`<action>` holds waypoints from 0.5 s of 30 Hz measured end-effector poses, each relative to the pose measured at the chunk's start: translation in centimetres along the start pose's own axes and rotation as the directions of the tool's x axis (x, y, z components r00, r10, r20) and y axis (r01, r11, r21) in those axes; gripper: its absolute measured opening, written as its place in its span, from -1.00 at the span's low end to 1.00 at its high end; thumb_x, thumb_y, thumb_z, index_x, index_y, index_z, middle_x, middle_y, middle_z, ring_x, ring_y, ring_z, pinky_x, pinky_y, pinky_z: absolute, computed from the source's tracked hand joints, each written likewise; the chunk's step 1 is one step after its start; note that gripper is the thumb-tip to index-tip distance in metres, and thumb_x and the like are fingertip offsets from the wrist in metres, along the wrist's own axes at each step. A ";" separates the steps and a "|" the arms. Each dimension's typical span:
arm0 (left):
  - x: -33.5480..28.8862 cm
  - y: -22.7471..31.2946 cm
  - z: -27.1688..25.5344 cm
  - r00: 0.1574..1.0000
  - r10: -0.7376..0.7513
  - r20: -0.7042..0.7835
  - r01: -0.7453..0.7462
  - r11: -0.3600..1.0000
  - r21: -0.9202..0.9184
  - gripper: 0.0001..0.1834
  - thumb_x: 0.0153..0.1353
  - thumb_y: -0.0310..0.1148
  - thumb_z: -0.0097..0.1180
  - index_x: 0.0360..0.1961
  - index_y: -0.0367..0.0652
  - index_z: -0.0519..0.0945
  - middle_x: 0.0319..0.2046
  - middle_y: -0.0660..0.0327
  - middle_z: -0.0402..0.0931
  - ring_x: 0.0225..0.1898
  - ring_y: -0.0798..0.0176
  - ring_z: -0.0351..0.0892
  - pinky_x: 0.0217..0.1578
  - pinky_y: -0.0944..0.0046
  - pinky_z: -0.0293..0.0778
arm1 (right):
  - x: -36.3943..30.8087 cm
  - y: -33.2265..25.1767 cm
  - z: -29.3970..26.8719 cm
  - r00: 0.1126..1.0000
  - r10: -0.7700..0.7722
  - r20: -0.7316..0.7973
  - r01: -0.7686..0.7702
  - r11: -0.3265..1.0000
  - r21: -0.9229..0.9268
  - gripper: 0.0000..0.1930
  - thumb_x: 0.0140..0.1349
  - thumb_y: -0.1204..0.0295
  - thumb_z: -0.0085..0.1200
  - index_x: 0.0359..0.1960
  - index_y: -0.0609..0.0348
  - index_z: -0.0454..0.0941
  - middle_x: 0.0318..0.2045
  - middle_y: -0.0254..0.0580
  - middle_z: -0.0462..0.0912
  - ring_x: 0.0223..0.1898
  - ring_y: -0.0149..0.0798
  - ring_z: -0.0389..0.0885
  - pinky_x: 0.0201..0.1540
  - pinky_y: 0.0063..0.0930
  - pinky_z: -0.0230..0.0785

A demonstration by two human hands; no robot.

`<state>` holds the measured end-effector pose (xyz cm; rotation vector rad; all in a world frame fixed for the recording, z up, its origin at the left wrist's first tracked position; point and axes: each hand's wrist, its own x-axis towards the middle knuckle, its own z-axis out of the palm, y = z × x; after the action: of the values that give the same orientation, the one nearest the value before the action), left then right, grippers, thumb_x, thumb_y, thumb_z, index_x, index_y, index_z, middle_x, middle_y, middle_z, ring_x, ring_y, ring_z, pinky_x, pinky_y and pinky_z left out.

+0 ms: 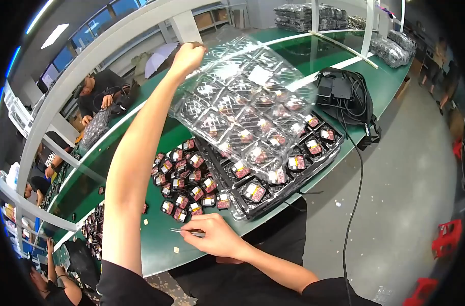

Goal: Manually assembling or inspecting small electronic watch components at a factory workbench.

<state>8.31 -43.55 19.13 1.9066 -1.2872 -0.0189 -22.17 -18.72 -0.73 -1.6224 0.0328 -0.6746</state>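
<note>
My left hand (188,58) is raised at the far side of the green table, its fingers closed on one corner of a clear plastic blister tray (227,97). The sheet hangs tilted above a black tray (227,186) with compartments. In that lower tray sit small black square parts (254,192) with pink and white faces, several of them seen through the clear plastic. My right hand (215,237) is near the table's front edge, pinching a pair of tweezers (192,231) whose tips point left. Just beyond it lies a loose pile of the same small parts (184,178).
A black bag (347,94) with a device and cable stands right of the trays. Its cable (359,199) hangs to the floor. Bundled clear trays (393,48) lie at the far right. White frame posts (367,30) rise from the table. People work along the left; red stools (446,238) stand right.
</note>
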 end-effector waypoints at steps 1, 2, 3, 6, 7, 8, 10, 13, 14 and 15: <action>0.2 -0.5 0.5 1.000 0.014 -0.005 -0.013 0.999 0.042 -0.55 0.43 -0.17 0.01 0.06 -0.21 0.81 0.03 -0.12 0.80 0.15 -0.08 0.75 0.20 0.01 0.54 | 0.1 -0.1 -0.2 1.000 0.009 -0.002 -0.009 1.000 -0.004 -0.85 0.28 0.47 0.30 -0.24 0.34 0.78 -0.42 0.01 0.72 -0.36 0.06 0.72 -0.25 -0.15 0.54; 0.4 -1.2 0.7 1.000 0.027 -0.012 -0.025 0.996 0.086 -0.52 0.40 -0.19 -0.03 0.08 -0.23 0.80 0.13 -0.16 0.77 0.24 -0.13 0.72 0.26 -0.01 0.51 | 0.1 -0.1 -0.3 1.000 0.017 -0.001 -0.017 1.000 -0.006 -0.85 0.28 0.47 0.30 -0.24 0.34 0.78 -0.42 0.01 0.72 -0.36 0.06 0.72 -0.25 -0.15 0.54; 0.7 -1.9 0.4 0.999 0.024 0.024 -0.026 0.998 0.065 -0.50 0.37 -0.23 -0.08 0.08 -0.26 0.78 0.08 -0.16 0.77 0.13 -0.12 0.74 0.19 -0.01 0.53 | 0.0 0.1 -0.3 1.000 0.015 -0.007 -0.015 1.000 0.007 -0.85 0.28 0.47 0.29 -0.23 0.34 0.78 -0.42 0.00 0.71 -0.37 0.06 0.71 -0.26 -0.15 0.53; 1.4 -2.6 -0.4 0.984 -0.149 0.102 0.150 0.989 -0.008 -0.50 0.42 -0.25 -0.15 0.20 -0.09 0.73 -0.31 0.35 0.50 -0.43 0.33 0.36 -0.41 0.21 0.33 | 0.1 -0.1 -0.3 1.000 0.017 0.002 -0.017 1.000 -0.003 -0.85 0.28 0.48 0.30 -0.22 0.34 0.78 -0.42 0.00 0.71 -0.37 0.07 0.71 -0.26 -0.14 0.53; 1.6 -2.5 -1.0 0.970 -0.180 0.161 0.185 0.983 -0.012 -0.52 0.51 -0.23 -0.15 0.25 -0.08 0.70 -0.34 0.43 0.41 -0.45 0.42 0.23 -0.46 0.28 0.18 | 0.1 -0.1 -0.3 1.000 0.022 0.007 -0.022 1.000 -0.002 -0.85 0.28 0.48 0.30 -0.22 0.34 0.78 -0.42 0.00 0.71 -0.37 0.07 0.71 -0.26 -0.14 0.53; 1.8 -2.4 -1.4 0.970 -0.188 0.158 0.192 0.981 -0.013 -0.52 0.51 -0.23 -0.15 0.25 -0.08 0.70 -0.34 0.43 0.41 -0.45 0.42 0.23 -0.46 0.28 0.18 | 0.0 0.0 -0.2 1.000 0.025 0.001 -0.025 1.000 0.005 -0.85 0.28 0.49 0.31 -0.21 0.34 0.78 -0.42 0.00 0.70 -0.38 0.07 0.70 -0.27 -0.14 0.53; 1.8 -2.1 -1.9 0.909 -0.191 0.370 0.248 0.962 -0.114 -0.53 0.56 -0.20 -0.12 0.30 -0.07 0.68 -0.36 0.47 0.34 -0.46 0.48 0.17 -0.48 0.31 0.10 | 0.1 0.0 -0.2 0.999 0.032 0.002 -0.032 0.999 0.013 -0.84 0.28 0.49 0.31 -0.20 0.34 0.78 -0.42 0.00 0.70 -0.39 0.07 0.70 -0.28 -0.15 0.53; -0.2 -0.6 0.8 0.882 -0.207 0.424 0.254 0.966 -0.055 -0.57 0.59 -0.12 -0.04 0.26 -0.02 0.73 -0.36 0.48 0.34 -0.47 0.48 0.21 -0.48 0.32 0.17 | 0.0 -0.2 -0.5 0.998 0.058 0.017 -0.058 0.998 -0.010 -0.84 0.30 0.49 0.32 -0.17 0.34 0.79 -0.42 0.00 0.70 -0.42 0.05 0.69 -0.30 -0.16 0.52; -1.0 0.2 2.1 0.878 -0.215 0.427 0.240 0.971 -0.006 -0.58 0.59 -0.08 0.01 0.23 -0.01 0.75 -0.36 0.48 0.34 -0.47 0.48 0.22 -0.47 0.33 0.21 | -0.1 -0.2 -0.7 0.998 0.067 0.010 -0.067 0.998 -0.022 -0.84 0.31 0.49 0.32 -0.16 0.34 0.79 -0.43 0.01 0.69 -0.43 0.03 0.69 -0.32 -0.16 0.51; -1.7 0.2 3.3 0.883 -0.192 0.428 0.232 0.972 -0.043 -0.59 0.57 -0.07 0.06 0.19 -0.02 0.77 -0.37 0.44 0.40 -0.45 0.48 0.29 -0.44 0.35 0.28 | 0.0 -0.3 -0.7 0.997 0.070 0.011 -0.070 0.997 -0.030 -0.84 0.32 0.49 0.32 -0.16 0.35 0.79 -0.43 0.01 0.69 -0.44 0.02 0.69 -0.33 -0.17 0.50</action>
<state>5.89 -44.26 16.32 2.0202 -1.3133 -0.6272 -22.62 -19.31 -0.48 -1.6459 0.0904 -0.6126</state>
